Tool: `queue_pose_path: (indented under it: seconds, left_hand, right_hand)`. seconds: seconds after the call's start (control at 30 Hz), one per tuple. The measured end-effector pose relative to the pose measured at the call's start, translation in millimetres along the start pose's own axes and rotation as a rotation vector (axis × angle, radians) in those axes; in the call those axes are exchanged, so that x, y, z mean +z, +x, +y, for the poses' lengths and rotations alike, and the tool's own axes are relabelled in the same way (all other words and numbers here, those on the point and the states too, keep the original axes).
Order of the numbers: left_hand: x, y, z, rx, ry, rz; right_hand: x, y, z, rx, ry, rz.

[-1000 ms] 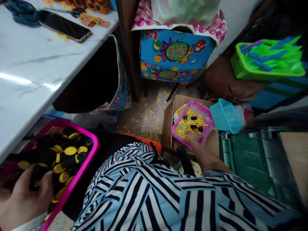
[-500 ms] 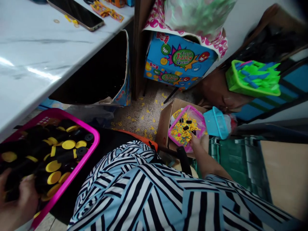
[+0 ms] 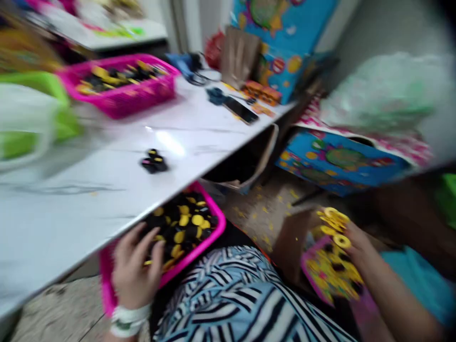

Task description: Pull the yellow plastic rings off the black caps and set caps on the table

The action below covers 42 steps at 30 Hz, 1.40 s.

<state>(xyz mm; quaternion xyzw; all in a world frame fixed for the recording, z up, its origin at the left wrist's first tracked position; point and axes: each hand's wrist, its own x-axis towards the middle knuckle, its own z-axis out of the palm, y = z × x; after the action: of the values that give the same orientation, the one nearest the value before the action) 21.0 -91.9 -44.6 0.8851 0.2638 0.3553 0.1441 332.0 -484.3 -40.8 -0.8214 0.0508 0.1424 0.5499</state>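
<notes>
My left hand (image 3: 137, 268), with a white band on its wrist, rests over the near part of a pink basket (image 3: 217, 209). Its fingers are spread and blurred, and I see nothing held in them. Many small black cylinders with yellow caps (image 3: 197, 220) fill this basket, partly hidden beneath the table edge. On the right, my right hand (image 3: 356, 240) is closed around a bunch of yellow ring-ended plastic pieces (image 3: 335, 223). Just below it is a pink tray (image 3: 309, 266) of small yellow pieces with a few black ones among them.
A white marbled table (image 3: 117, 199) carries a small black cluster (image 3: 154, 161), a second pink basket (image 3: 135, 97), a green container (image 3: 67, 114) and a phone (image 3: 241, 110). A cardboard box (image 3: 290, 242) surrounds the pink tray. Yellow bits litter the floor (image 3: 263, 213).
The view has swung left and up, showing more of the table. My right hand has risen out of the pink tray with yellow pieces in it. My left hand remains at the basket.
</notes>
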Motion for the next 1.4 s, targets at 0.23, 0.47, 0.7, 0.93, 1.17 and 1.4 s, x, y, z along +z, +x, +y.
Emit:
queue_pose_path:
  seconds: [0.23, 0.47, 0.7, 0.93, 1.17, 1.4]
  left_hand:
    - [-22.3, 33, 8, -0.054, -0.165, 0.088]
    - [-45.3, 58, -34, -0.249, -0.188, 0.173]
    - [-30.9, 65, -65, -0.184, 0.134, 0.028]
    - [-37.0, 72, -65, -0.187, 0.159, -0.035]
    - [-48.2, 77, -78, -0.145, 0.194, -0.056]
    - [-37.0, 98, -93, -0.231, 0.232, -0.142]
  right_hand:
    - [210, -38, -142, 0.187, 0.303, -0.784]
    - [390, -147, -191, 0.070, 0.477, -1.059]
    - [423, -151, -170, -0.370, 0.192, -1.064]
    - [424, -130, -165, -1.310, -0.315, -0.667]
    - [427, -126, -142, -1.477, -0.334, -0.536]
    - [434, -121, -136, -1.476, -0.136, -0.559]
